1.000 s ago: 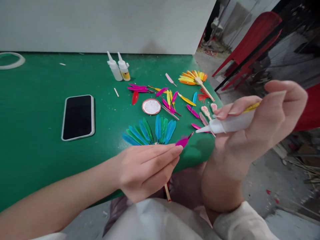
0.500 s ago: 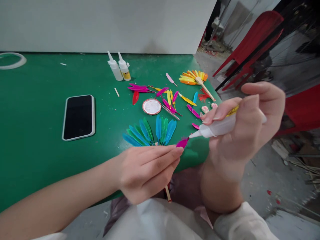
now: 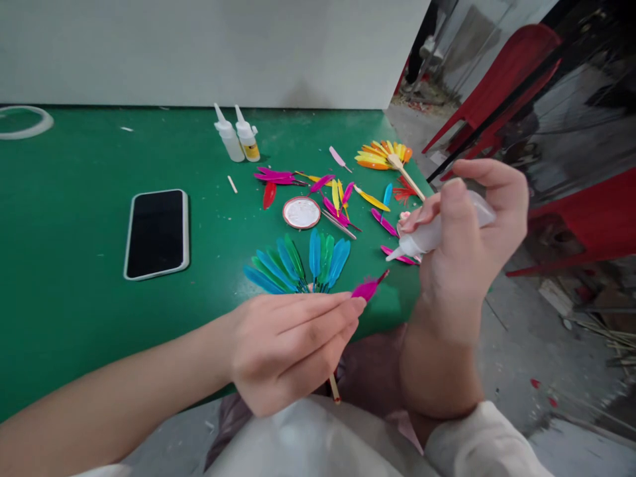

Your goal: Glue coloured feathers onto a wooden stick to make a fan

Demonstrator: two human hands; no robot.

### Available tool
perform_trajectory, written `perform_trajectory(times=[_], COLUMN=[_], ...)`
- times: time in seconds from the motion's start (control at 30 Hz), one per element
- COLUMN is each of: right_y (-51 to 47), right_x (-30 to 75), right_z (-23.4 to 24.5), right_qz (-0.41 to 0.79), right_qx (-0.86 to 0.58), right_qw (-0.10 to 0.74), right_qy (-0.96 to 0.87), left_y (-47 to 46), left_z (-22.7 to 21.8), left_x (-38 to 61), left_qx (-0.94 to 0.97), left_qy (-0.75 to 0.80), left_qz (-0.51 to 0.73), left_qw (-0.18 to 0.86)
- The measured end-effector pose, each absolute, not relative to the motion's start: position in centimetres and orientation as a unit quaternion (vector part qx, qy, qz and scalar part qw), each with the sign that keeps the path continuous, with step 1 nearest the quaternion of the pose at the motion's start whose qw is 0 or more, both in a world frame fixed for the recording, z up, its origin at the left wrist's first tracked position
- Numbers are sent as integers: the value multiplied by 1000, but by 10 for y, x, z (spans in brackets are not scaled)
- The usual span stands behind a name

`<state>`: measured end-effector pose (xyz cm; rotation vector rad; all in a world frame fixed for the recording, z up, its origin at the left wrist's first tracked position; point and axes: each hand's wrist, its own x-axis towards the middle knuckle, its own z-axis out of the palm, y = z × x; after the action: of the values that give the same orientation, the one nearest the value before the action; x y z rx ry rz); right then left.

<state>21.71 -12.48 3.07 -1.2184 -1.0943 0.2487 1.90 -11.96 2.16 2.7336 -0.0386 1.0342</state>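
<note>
"Firstly, what did the left hand (image 3: 298,351) have?"
"Its grip was pinching a magenta feather (image 3: 365,290), quill (image 3: 384,275) outward, over the worktop (image 3: 74,318) (a blue-and-green fan (image 3: 315,258) showed just beyond the knuckles)."
"And the right hand (image 3: 462,265)?"
"Its grip was wrapped around a white squeeze bottle (image 3: 422,238), nozzle (image 3: 396,253) slanting down, near the quill's tip but apart from it."

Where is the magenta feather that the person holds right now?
In the head view, the magenta feather is right of centre, pinched in the left hand, its thin end just below the nozzle of the bottle in the right hand.
</note>
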Motion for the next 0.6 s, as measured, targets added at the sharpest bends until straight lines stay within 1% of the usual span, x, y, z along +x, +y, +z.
perform_trajectory(times=[0.1,0.17,0.2,0.33,0.37,0.47,0.6], right_y=[-119,-118,-119,-127,-130,-137,-140], right_x=[229,233,233,220,215,201,195], right_z=[24,24,25,40,43,50,50], right_qz=[98,98,99,108,114,143,130], right_qx=[-588,-594,-578,-444,-423,-426,-447], right_qw=[625,616,635,759,776,785,774], right_qy=[-504,-508,-504,-464,-455,-426,-430], left_y=[-121,-121,-121,-121,-122,-122,-121], left_z=[23,21,20,18,17,17,16], left_x=[17,17,17,16,16,16,17], left_qx=[922,923,925,925,926,925,922], left_qy=[11,14,7,11,18,24,7], left_qz=[369,366,362,361,358,358,368], left_qw=[115,116,115,115,119,125,119])
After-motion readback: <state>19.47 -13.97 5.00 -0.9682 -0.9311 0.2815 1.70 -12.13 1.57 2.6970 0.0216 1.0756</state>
